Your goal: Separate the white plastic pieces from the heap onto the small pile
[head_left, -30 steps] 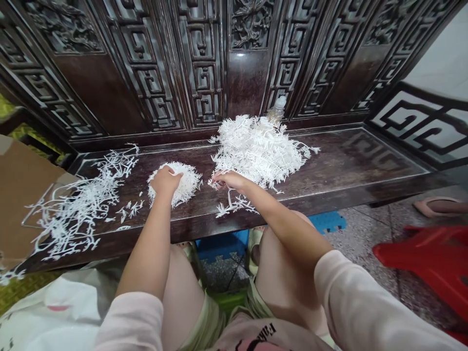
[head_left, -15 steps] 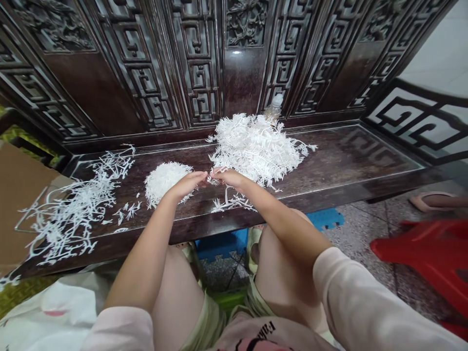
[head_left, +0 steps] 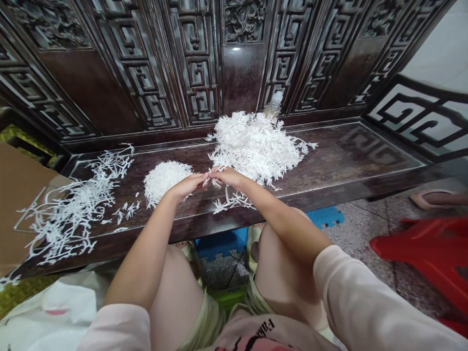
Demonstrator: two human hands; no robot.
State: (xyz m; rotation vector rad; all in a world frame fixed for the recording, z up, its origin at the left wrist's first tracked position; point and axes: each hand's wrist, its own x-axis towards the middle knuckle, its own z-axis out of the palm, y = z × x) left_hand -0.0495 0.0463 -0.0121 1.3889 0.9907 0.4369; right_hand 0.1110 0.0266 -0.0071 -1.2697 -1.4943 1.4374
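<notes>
From the head camera, the left hand (head_left: 185, 187) and right hand (head_left: 230, 177) sit close together, fingertips pinching a small white sprig (head_left: 211, 179) above a dark carved bench (head_left: 351, 156), between a dense white mound (head_left: 164, 183) and a loose white heap (head_left: 252, 146).

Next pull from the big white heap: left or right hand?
Right, probably: the right hand sits at the front edge of the loose heap of white branched pieces. The left hand lies farther off, beside the smaller dense mound.
</notes>
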